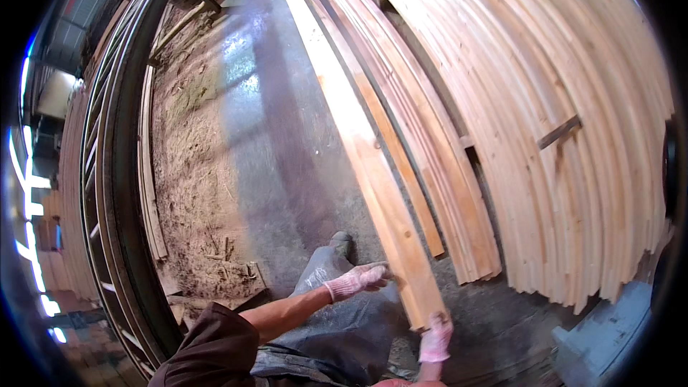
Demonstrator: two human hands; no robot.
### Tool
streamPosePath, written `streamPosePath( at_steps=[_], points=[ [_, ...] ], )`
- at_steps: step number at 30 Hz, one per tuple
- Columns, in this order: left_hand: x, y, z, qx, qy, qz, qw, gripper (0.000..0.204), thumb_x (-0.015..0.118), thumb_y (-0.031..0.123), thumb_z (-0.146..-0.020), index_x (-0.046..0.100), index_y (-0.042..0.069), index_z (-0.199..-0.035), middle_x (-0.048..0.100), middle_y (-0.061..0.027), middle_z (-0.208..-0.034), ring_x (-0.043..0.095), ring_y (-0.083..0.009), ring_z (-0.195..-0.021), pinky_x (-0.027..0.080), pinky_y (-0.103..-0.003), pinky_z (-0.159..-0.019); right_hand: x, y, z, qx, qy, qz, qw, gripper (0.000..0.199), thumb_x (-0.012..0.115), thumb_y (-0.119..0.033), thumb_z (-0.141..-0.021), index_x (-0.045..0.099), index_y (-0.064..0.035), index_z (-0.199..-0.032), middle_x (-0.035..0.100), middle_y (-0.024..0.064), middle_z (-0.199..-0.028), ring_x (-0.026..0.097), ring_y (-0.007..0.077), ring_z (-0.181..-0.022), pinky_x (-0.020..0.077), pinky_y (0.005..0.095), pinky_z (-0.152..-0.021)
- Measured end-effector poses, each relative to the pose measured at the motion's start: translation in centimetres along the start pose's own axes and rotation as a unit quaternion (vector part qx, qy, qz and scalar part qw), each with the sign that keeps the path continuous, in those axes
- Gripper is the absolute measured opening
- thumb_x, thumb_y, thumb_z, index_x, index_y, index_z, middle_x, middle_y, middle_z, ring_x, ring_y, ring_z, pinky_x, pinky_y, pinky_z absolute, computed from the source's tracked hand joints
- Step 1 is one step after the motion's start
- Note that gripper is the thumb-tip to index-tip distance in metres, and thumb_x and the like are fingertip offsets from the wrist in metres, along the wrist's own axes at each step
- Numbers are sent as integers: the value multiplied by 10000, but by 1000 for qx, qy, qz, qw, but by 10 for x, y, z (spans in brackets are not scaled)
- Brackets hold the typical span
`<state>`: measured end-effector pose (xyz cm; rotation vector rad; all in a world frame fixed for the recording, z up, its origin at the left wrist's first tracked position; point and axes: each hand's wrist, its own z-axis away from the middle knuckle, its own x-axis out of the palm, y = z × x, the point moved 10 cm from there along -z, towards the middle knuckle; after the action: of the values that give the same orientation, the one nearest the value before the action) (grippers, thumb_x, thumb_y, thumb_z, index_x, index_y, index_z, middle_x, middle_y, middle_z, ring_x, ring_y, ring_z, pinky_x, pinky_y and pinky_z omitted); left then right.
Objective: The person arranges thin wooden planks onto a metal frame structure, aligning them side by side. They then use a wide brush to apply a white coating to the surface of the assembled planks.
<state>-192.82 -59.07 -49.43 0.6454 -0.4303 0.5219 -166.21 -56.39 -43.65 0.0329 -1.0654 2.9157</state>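
Observation:
A long pale wooden board (pixel 382 190) stretches from beside my legs to the far top of the view. My right hand (pixel 436 342), in a pinkish-white knit glove, grips its near end. The thumb lies on the upper face and the fingers beneath are hidden. My left hand (pixel 360 279), gloved alike, is stretched out at the board's left edge close to that end. Its fingers are extended, and whether the tips touch the wood I cannot tell. Just right of the board lies a narrower, darker orange strip of wood (pixel 409 188).
A row of long boards (pixel 459 218) lies right of the strip, beside a big stack of lumber (pixel 545 193). Sawdust and wood scraps (pixel 193 193) cover the floor to the left, along a dark metal rail frame (pixel 132 193). A grey-blue block (pixel 602 337) sits at lower right.

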Motion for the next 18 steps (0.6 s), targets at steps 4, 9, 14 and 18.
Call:
streamPosePath(
  at_steps=[4, 9, 14, 18],
  points=[
    [97, 72, 38, 48, -139, 417, 897, 844, 672, 674, -826, 505, 75, -1397, 622, -129, -1320, 602, -325, -1214, 461, -533, -1082, 33, -49, 95, -51, -110, 150, 981, 444, 671, -454, -939, 615, -70, -1155, 585, -21, -791, 491, 75, -540, 400, 255, -485],
    [139, 136, 119, 136, -184, 428, 874, 987, 674, 731, -760, 475, 29, -1424, 605, -189, -1334, 601, -362, -1220, 472, -557, -1076, 88, -150, 138, -166, -291, 256, 907, 556, 581, -472, -1013, 559, 8, -1294, 687, 95, -1012, 651, 189, -860, 522, 349, -735],
    [123, 156, 190, 209, -177, 400, 875, 939, 677, 703, -789, 511, -3, -1386, 660, -160, -1199, 658, -310, -1083, 542, -500, -990, 186, -161, 224, -218, -364, 437, 793, 582, 632, -434, -989, 526, 49, -1297, 679, 216, -1112, 669, 344, -1051, 520, 409, -891],
    [40, 120, 242, 195, 27, 311, 930, 895, 678, 683, -841, 535, -9, -1391, 707, -163, -1131, 698, -295, -985, 577, -473, -899, 236, -108, 264, -148, -465, 462, 741, 614, 656, -463, -962, 546, 43, -1293, 719, 192, -1014, 714, 294, -942, 545, 393, -827]
  ],
)
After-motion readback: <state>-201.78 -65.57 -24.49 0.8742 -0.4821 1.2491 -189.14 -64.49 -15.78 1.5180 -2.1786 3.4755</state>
